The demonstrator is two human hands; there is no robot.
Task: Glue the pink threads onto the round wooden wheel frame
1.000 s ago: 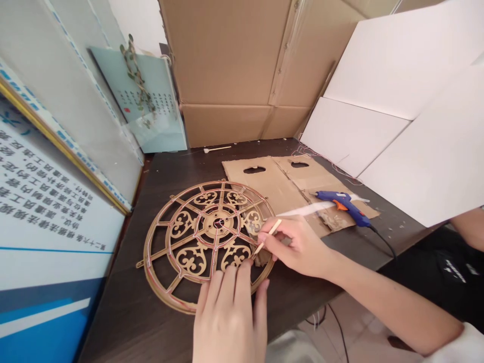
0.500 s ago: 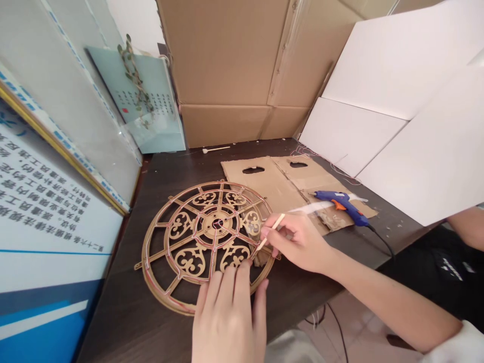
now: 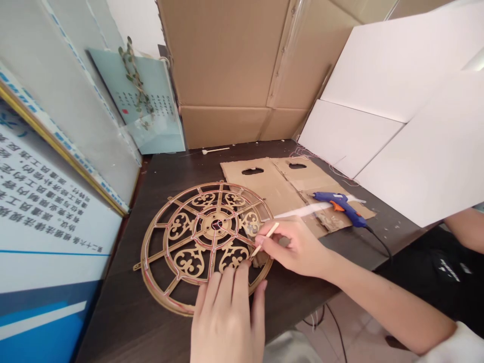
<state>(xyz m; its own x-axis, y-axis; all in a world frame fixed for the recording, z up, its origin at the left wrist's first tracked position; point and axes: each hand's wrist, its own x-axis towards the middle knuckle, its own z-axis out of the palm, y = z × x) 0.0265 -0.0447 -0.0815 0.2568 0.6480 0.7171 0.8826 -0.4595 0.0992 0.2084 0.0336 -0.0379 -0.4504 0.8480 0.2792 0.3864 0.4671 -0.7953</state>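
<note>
Right hand: right hand (image 3: 298,247) closed in a pen-like pinch on a thin wooden stick (image 3: 264,239); the stick's lower tip touches the right side of the round fretwork frame (image 3: 206,242).
Left hand: left hand (image 3: 227,317) open and flat, fingers (image 3: 241,280) pressing on the near rim of the frame; it grips nothing.
Frame: lies flat on the dark tabletop (image 3: 124,312), directly ahead of the left hand and to the left of the right hand; pinkish thread runs along its spokes and rings.
Beyond the right hand: a flattened cardboard sheet (image 3: 272,181) with two handle cut-outs; on it, a blue glue gun (image 3: 340,204) with an orange trigger, its cord (image 3: 380,241) trailing off the tabletop edge.
Far right of the hand: white boards (image 3: 408,126) leaning.
Far ahead: a cardboard box (image 3: 227,70); a small white-tipped stick (image 3: 216,149) at its foot.
Left of the left hand: printed signboards (image 3: 41,201), propped upright.
</note>
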